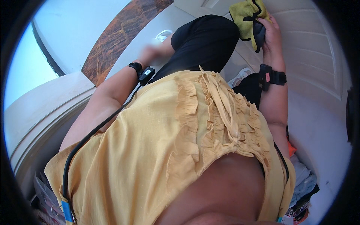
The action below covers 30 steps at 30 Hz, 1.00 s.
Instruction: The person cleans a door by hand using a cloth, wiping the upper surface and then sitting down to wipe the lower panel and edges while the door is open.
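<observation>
In the upper right, my right hand (272,34) grips a folded yellow-green cleaning cloth (244,15) with black edging and a dark grey side. The cloth is close to a white panelled door (306,42); whether the two touch cannot be made out. My left hand (153,54) is beside my bent knee in black trousers (206,42), near a white shoe (164,35). A blurred patch covers that hand, so its fingers and anything in them are hidden.
A brown marbled strip (118,39) crosses the floor at the upper left, next to a white door frame (47,101). A black cable (92,132) runs along my left arm. Folded clothes (302,180) are piled at the lower right. Plastic bags (46,191) stand at the lower left.
</observation>
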Tool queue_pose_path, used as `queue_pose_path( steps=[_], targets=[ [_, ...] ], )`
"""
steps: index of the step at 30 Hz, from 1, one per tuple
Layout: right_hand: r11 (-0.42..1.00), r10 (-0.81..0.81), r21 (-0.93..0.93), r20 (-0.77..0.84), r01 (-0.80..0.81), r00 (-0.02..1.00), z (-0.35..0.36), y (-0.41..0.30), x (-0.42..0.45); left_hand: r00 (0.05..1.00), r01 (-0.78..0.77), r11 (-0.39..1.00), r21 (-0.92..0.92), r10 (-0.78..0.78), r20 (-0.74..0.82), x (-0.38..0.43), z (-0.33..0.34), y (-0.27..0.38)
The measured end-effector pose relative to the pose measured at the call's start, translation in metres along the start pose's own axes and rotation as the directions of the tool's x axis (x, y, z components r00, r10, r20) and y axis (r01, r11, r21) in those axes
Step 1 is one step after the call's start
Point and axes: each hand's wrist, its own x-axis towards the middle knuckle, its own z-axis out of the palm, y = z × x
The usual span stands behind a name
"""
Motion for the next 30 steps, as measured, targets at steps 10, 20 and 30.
queue_pose_path(
  steps=[10, 20, 30],
  targets=[
    [1.000, 0.026, -0.012, 0.032, -0.025, 0.999, -0.003, 0.004, 0.001, 0.866, 0.474, 0.712, -0.518, -0.484, 0.127, -0.028, -0.008, 0.086],
    [0.998, 0.033, -0.057, 0.016, -0.032, 0.999, 0.005, -0.003, -0.004, 0.845, 0.535, 0.725, -0.435, -0.460, 0.273, -0.017, -0.012, 0.061],
    [0.997, 0.057, -0.055, 0.021, -0.056, 0.998, 0.005, -0.002, -0.003, 0.861, 0.502, 0.767, -0.399, -0.485, 0.150, -0.029, -0.005, 0.100]
  ],
)
